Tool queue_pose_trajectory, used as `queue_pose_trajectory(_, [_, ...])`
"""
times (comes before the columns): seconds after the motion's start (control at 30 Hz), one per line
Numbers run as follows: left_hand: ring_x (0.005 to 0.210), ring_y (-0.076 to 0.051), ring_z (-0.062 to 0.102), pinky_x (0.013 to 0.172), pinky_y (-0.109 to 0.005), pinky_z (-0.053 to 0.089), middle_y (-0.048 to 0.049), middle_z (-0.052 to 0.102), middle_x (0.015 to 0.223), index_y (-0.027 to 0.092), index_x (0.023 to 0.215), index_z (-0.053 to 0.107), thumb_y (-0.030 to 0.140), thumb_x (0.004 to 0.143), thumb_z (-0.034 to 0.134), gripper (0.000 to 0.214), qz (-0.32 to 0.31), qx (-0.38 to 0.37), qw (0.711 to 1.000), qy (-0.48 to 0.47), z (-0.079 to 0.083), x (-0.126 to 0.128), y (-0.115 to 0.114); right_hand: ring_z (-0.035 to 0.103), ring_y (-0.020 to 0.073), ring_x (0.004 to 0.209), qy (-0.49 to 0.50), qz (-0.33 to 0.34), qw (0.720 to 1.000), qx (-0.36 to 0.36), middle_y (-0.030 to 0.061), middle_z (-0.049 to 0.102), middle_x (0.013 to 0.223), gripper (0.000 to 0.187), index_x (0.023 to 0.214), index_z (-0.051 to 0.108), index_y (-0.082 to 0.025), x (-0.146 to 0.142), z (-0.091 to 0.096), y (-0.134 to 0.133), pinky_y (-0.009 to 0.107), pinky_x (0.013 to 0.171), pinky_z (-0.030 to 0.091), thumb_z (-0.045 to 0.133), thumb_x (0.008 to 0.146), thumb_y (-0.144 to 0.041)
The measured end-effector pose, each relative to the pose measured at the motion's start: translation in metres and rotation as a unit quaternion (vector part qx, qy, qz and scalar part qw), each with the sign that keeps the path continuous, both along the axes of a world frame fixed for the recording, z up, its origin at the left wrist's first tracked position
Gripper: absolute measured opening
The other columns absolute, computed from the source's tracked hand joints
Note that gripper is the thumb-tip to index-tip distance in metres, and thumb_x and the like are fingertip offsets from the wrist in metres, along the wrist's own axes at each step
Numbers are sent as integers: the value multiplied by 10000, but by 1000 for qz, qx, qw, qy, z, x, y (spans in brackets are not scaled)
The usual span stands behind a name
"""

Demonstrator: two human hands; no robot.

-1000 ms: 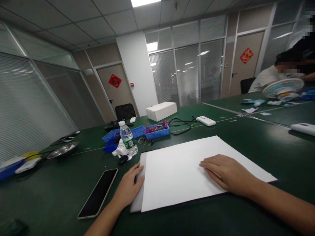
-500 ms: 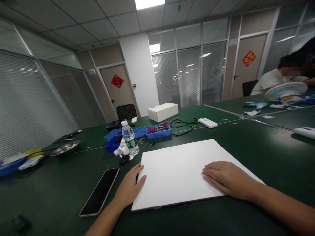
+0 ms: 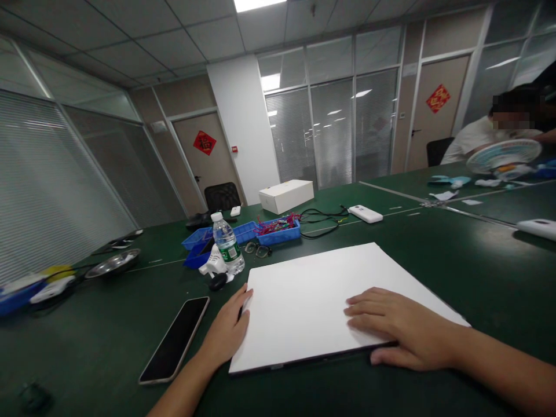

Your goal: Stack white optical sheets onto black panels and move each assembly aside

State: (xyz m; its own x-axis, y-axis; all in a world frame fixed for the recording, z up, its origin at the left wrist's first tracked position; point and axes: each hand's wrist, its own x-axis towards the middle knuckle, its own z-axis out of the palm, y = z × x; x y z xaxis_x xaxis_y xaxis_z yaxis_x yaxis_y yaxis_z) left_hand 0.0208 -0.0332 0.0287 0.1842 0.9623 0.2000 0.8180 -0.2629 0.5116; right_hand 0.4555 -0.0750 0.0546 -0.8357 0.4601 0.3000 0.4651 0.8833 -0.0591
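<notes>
A large white sheet [image 3: 313,295] lies squared on a thin dark-edged board on the green table [image 3: 478,260] in front of me. My left hand [image 3: 228,333] rests against the sheet's left edge, fingers stretched along it. My right hand [image 3: 402,327] lies flat on the sheet near its front right, fingers spread and thumb over the near edge. Neither hand holds anything.
A black phone [image 3: 176,339] lies left of my left hand. Behind it stand a water bottle [image 3: 227,243], glasses [image 3: 257,249], blue trays [image 3: 260,231], a white box [image 3: 285,196], cables and a white device [image 3: 365,214]. At the far right a person sits behind a fan [image 3: 504,156].
The white sheet has slid left over the board beneath it, hiding the grey strip that showed at the left. My right hand has shifted toward the near edge, thumb now over it.
</notes>
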Motion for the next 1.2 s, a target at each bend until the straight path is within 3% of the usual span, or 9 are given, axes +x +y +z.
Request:
queue_pose_trajectory(0.13, [1533,-308,394,1292,-554,234,-107,437,1639,153,1470,601,341,972,430,560,-8,-8,999,-41,-4,-3,2,572,268,1335,-13,17,1000,-16,109,583,1462,621,1450,581,-236,-10,1,-7,468,1105,479,627,939,-584])
queue_pose_trajectory(0.23, [1541,-317,374,1293,-561,222,-104,426,1644,160,1483,590,401,994,427,569,-8,-7,999,-44,-6,-3,3,572,243,1334,-22,12,1000,17,90,589,1457,501,1428,589,-255,-13,-1,-7,450,1092,484,576,994,-504])
queue_pose_trajectory(0.5, [1556,-317,333,1299,-559,202,-99,400,1648,127,1515,549,302,908,497,633,-15,-28,999,-6,0,2,1,629,194,1214,45,32,972,228,95,687,1276,301,1232,692,-205,-18,-6,-6,384,1064,475,581,1006,-370])
queue_pose_trajectory(0.6, [1550,-301,345,1301,-545,198,-97,410,1636,121,1502,564,272,882,491,643,-15,-33,999,-21,4,3,0,633,191,1195,52,63,958,273,81,694,1256,257,1216,700,-191,-22,-5,-11,387,1064,477,587,993,-252])
queue_pose_trajectory(0.73, [1532,-279,384,1304,-517,197,-93,440,1612,117,1476,593,224,841,474,655,-25,-34,998,-40,5,2,0,620,195,1224,42,62,970,230,80,674,1316,312,1282,679,-199,-20,-2,-12,389,1069,482,577,988,-213])
queue_pose_trajectory(0.93, [1545,-268,354,1302,-498,214,-61,412,1635,147,1504,568,302,925,441,613,-12,-37,999,-8,0,0,0,444,282,1462,11,-36,999,31,118,439,1593,792,1611,397,-314,-2,-4,1,499,1171,427,653,918,-599])
queue_pose_trajectory(1.07, [1554,-273,335,1298,-499,226,-71,377,1655,142,1548,510,391,988,395,623,-26,-32,999,34,3,2,-2,398,313,1496,-25,-65,995,70,106,375,1634,803,1636,331,-358,2,-7,5,576,1186,395,606,935,-638])
queue_pose_trajectory(1.2, [1560,-277,319,1297,-491,230,-81,354,1667,124,1568,473,380,980,398,646,-28,-40,997,61,6,3,-3,432,268,1476,-33,-22,983,178,75,417,1613,665,1575,449,-357,-2,-9,6,537,1217,379,612,963,-560])
